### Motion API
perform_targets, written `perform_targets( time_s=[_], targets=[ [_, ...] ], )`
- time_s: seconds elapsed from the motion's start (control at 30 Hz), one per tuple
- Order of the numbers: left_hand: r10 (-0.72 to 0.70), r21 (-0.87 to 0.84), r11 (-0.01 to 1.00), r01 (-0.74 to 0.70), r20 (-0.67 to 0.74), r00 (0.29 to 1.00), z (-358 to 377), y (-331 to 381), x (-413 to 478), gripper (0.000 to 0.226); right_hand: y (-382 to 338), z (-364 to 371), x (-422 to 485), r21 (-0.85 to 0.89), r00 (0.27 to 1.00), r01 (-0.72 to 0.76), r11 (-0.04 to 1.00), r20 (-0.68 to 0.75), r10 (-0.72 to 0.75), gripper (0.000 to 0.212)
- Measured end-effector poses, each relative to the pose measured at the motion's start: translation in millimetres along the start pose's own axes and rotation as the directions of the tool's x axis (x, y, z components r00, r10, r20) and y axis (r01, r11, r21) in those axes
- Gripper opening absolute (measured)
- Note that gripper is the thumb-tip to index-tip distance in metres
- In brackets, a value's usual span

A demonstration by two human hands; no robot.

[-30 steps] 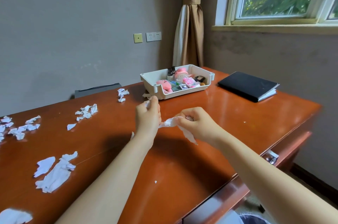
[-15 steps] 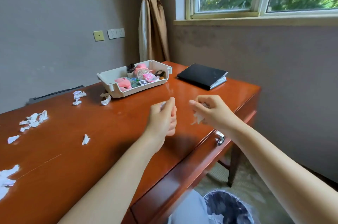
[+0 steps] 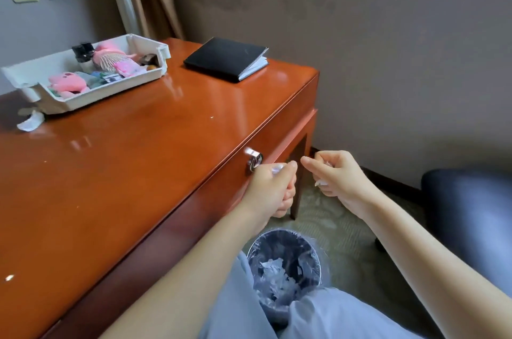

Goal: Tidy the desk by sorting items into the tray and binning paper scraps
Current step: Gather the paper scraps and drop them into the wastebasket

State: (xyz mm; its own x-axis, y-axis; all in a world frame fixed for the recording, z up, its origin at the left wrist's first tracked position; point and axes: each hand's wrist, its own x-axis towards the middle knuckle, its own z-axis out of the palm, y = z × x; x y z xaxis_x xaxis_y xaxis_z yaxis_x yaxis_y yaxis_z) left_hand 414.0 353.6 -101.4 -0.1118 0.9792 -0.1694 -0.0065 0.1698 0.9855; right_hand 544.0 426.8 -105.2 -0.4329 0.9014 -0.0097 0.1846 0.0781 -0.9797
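Two scraps [image 3: 278, 169] gripped, left hand [image 3: 273, 190], right hand [image 3: 339, 176], desk edge [image 3: 194, 194], bin [image 3: 285, 241] below

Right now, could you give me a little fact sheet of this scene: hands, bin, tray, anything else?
left hand: pinches a small scrap, in front of the desk edge
right hand: grips a crumpled scrap
bin: on the floor by the desk, paper inside
tray: on the desk, filled with small items
loose scrap: on the desk at the tray's corner
notebook: black, closed, beside the tray
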Motion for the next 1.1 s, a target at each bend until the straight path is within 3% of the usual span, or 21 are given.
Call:
perform_targets(
  time_s=[0.17, 0.43, 0.57, 0.67, 0.8, 1.0, 1.1],
  targets=[
    [-0.131, 0.042, 0.991, 0.13, 0.023, 0.991, 10.5, -49.3, 23.2, 0.043, 54.8, 2.1, 6.6, -0.066, 0.996, -0.091, 0.994, -0.016, 0.09, 0.051],
    [-0.413, 0.113, 0.897, 0.428, -0.132, 0.901, 8.1, -136.4, 62.6, 0.041, 157.9, 30.0, 21.3, -0.185, 0.958, -0.285, 0.94, -0.026, 0.286, 0.053],
    [-0.393, 0.273, 0.847, 0.456, -0.256, 0.883, 1.6, -178.8, 75.9, 0.044, 202.1, 48.6, 21.4, -0.19, 0.908, -0.417, 0.889, -0.058, 0.414, 0.054],
    [-0.416, 0.384, 0.771, 0.509, -0.303, 0.858, -1.1, -198.5, 85.6, 0.032, 223.2, 60.0, 22.7, -0.256, 0.889, -0.457, 0.852, -0.09, 0.449, 0.052],
    [-0.413, 0.461, 0.728, 0.508, -0.296, 0.861, 2.7, -203.2, 94.6, 0.03, 244.9, 73.2, 25.4, -0.317, 0.851, -0.521, 0.793, -0.126, 0.509, 0.048],
    [-0.474, 0.375, 0.768, 0.519, -0.213, 0.854, 3.4, -235.5, 98.9, 0.013, 260.2, 82.6, 31.0, -0.278, 0.795, -0.6, 0.75, -0.104, 0.598, 0.028],
    [-0.484, 0.486, 0.718, 0.498, -0.166, 0.859, 0.4, -242.3, 99.3, 0.033, 260.4, 81.2, 32.5, -0.277, 0.776, -0.613, 0.74, -0.036, 0.63, 0.024]
  ],
)
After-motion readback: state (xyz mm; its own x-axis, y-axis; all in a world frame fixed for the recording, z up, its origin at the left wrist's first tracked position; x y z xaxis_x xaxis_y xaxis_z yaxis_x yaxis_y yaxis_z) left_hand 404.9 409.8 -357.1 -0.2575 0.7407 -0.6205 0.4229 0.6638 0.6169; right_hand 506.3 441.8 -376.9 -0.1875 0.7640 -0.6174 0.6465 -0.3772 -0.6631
